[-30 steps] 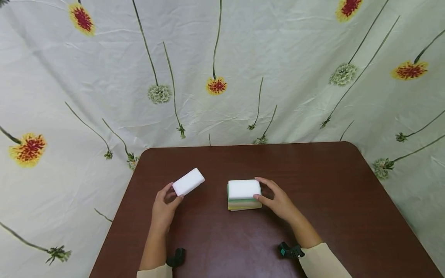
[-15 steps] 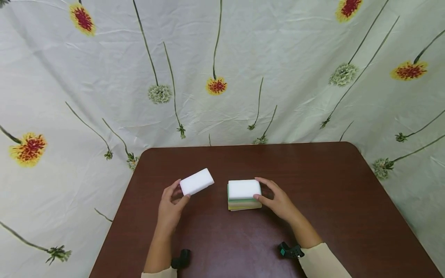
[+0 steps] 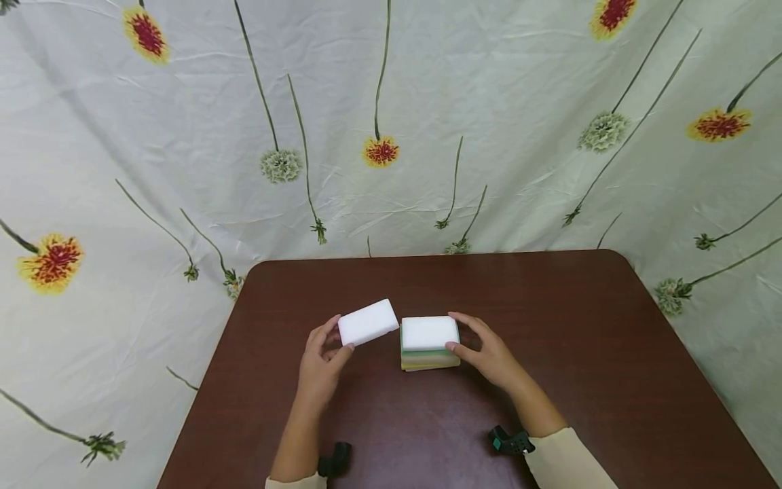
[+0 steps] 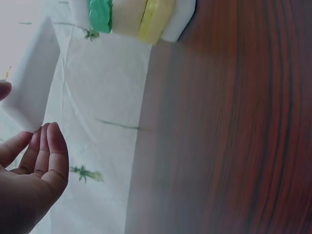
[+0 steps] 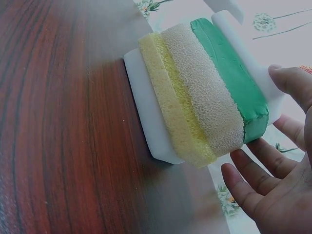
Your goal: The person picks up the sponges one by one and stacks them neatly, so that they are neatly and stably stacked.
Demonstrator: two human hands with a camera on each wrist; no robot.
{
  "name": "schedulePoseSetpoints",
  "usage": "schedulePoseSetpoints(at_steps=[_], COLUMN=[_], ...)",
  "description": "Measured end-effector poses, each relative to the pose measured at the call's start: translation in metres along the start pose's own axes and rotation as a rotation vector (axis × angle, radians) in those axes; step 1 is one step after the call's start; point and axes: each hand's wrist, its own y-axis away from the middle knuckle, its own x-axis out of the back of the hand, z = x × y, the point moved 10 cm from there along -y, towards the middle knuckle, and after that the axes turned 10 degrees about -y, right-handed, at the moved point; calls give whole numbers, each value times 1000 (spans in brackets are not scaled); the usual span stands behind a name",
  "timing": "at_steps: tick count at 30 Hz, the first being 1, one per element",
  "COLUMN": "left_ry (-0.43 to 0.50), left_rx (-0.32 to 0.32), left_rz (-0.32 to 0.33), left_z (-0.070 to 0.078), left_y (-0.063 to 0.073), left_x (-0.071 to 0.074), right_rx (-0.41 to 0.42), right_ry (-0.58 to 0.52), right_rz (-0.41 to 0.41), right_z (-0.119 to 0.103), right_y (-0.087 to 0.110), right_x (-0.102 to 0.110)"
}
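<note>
My left hand point(image 3: 319, 367) pinches a white sponge block point(image 3: 368, 322) by its left end, thumb in front and fingers behind. The block is raised and tilted, its right corner close beside a stack of sponges at mid-table. From the bottom, the stack has a white sponge point(image 5: 146, 105), a yellow sponge point(image 5: 170, 107), a beige porous sponge point(image 5: 207, 90), a green block point(image 5: 231, 73) and a white sponge point(image 3: 430, 333) on top. My right hand point(image 3: 493, 363) holds that top sponge at its right end, between thumb and fingers.
The stack stands on a dark reddish-brown table point(image 3: 550, 305) with rounded far corners. Behind and beside the table hangs a white cloth point(image 3: 427, 81) printed with flowers. A black wrist camera point(image 3: 512, 441) sits at my right wrist, another point(image 3: 334, 460) at my left.
My left hand has carried its white sponge rightward to the stack's left side, and the sponge is turned a little more level. My right hand and the stack have stayed in place.
</note>
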Motion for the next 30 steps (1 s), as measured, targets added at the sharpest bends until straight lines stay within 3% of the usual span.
schedulePoseSetpoints(at_steps=[6,13,20,30], left_ry=[14,-2,-8,-30], left_rx=[-40,-47,-93,-93], left_rz=[-5,-44,-84,-117], left_z=[10,14,21,25], left_y=[3,5,8,8], left_x=[-14,-35,-53,-67], right_rx=[20,28,25,42], right_ry=[-12,-7,-13,-24], right_rz=[-3,0,-2,-7], right_z=[-1,-1,0,-2], right_y=[-1,-1,0,0], right_x=[-1,-1,-1,-2])
